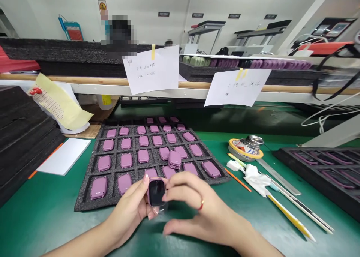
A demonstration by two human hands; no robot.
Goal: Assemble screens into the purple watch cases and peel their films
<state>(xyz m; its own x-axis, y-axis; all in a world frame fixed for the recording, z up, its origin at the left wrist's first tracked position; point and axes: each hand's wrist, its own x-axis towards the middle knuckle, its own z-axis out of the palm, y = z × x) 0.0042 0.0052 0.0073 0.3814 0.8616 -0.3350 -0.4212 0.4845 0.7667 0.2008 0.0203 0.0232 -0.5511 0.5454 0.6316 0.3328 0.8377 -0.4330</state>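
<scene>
One purple watch [156, 193] lay over the tray's [84, 203] near edge, your left hand [132, 209] clamped on its sides, your right hand's [204, 212] thumb and fingers apart. Probably light, stiff, slick-faced, scratchable; the rim suited gripping.

The smartwatch [156, 192] lies in my left hand [132, 206], at the near edge of a foam tray [80, 203], with my right hand [197, 208] at its right side. Watch cases [99, 187] sit in the tray's compartments, before me on the bench [56, 219]. To my left lies a notepad [66, 155]; farther left, a foam stack [25, 137]. To my right lie a tape roll [234, 152], tissue [255, 180] and ruler [278, 177], then a second tray [284, 155]. Behind runs a shelf [194, 93], paper sheets [153, 71] hanging at its front.
</scene>
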